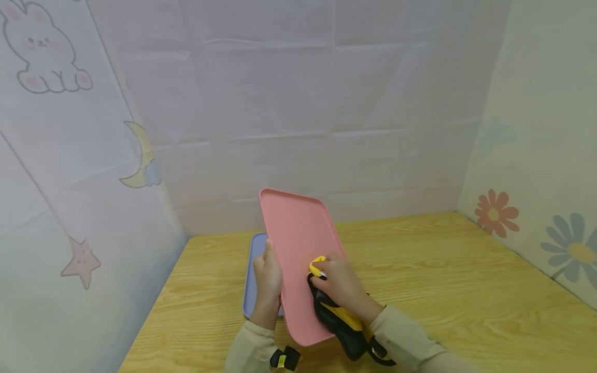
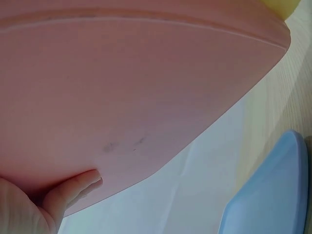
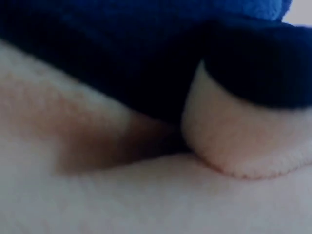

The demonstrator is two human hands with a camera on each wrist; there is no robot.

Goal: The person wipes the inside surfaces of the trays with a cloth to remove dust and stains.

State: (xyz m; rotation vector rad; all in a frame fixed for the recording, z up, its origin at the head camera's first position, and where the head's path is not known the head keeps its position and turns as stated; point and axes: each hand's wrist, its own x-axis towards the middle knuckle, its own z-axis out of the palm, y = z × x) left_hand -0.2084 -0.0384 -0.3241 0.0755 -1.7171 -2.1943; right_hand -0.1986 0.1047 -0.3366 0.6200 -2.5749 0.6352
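Observation:
A pink tray (image 1: pixel 298 228) is held up at a steep tilt, its inner face turned toward me. My left hand (image 1: pixel 268 274) grips its left long edge. In the left wrist view the tray's underside (image 2: pixel 122 87) fills most of the picture, with left fingertips (image 2: pixel 83 187) against it. My right hand (image 1: pixel 342 285) holds a black-and-yellow object (image 1: pixel 342 324) in front of the tray's lower right part. A yellow loop (image 1: pixel 316 266) shows at its upper end; I cannot tell its kind. Dark blue-black material (image 3: pixel 122 58) fills the top of the right wrist view, close against skin.
A blue tray (image 1: pixel 250 282) lies on the wood-grain table (image 1: pixel 429 269), partly hidden behind the pink tray. A pale sheet (image 1: pixel 303 103) hangs behind the table, and printed panels stand at the left and right. Black straps (image 1: pixel 285 358) circle the wrist area.

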